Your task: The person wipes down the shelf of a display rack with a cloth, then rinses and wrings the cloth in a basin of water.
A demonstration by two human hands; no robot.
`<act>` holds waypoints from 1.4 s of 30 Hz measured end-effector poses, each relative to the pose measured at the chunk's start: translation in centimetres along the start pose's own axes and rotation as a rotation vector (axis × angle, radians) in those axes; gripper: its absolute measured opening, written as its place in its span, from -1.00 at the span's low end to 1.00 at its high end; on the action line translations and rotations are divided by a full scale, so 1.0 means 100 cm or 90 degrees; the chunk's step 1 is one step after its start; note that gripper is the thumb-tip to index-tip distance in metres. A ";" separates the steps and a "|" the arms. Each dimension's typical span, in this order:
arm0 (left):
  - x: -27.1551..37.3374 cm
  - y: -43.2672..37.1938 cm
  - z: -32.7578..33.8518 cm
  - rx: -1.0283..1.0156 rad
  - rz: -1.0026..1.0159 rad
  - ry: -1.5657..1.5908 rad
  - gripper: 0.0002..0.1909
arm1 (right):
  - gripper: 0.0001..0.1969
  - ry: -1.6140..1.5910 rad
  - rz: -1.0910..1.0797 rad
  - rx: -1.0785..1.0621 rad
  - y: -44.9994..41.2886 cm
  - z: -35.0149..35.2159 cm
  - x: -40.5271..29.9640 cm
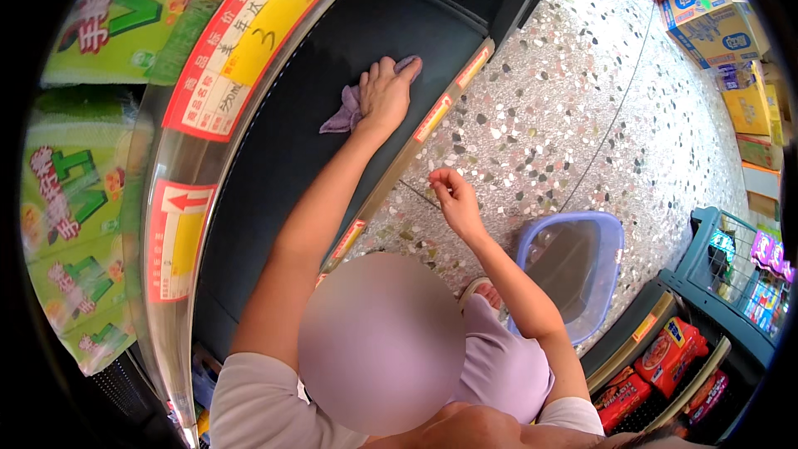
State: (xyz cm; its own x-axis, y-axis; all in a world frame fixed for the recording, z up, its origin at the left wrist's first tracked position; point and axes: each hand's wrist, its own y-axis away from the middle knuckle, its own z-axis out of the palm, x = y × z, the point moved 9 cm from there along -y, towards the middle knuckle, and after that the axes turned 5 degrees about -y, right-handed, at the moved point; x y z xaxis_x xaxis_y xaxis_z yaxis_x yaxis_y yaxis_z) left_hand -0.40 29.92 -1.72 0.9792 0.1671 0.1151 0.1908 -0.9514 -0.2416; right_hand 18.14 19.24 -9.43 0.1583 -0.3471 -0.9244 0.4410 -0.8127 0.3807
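Note:
My left hand (385,96) presses a crumpled purple cloth (343,115) flat on a black shelf board (283,149). The cloth sticks out at both sides of the fingers. Over the terrazzo floor, off the shelf's front edge, hangs my right hand (460,199). Its fingers are loosely curled with nothing visible in them. Below and to the right of that hand, a blue-purple plastic tub (527,238) with greyish, murky water stands on the floor.
A curved upper shelf edge (234,68) with price labels overhangs at left, bearing green packages (75,193). A label strip (430,118) runs along the lower shelf front. Cardboard boxes (714,19) line the far right. Red food packs (670,355) fill a rack at lower right.

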 end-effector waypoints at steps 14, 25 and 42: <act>0.000 0.089 -0.034 -0.084 0.077 0.074 -0.63 | -0.82 0.046 -0.068 0.028 0.006 -0.015 -0.019; -0.015 0.095 -0.036 -0.092 0.058 0.062 -0.60 | -0.24 0.532 -0.433 -0.066 -0.001 0.042 -0.092; -0.035 -0.015 -0.003 0.003 -0.030 -0.034 -0.64 | -0.47 0.522 -0.465 -0.050 -0.009 0.046 -0.094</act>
State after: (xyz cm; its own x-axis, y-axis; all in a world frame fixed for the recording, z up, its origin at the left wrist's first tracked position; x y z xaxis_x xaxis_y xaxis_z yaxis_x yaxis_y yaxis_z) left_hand -4.14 30.68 -1.43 0.9716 0.2248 0.0741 0.2362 -0.9412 -0.2416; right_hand 12.22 21.11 -1.00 0.3624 0.6448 -0.6730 0.7175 -0.6539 -0.2401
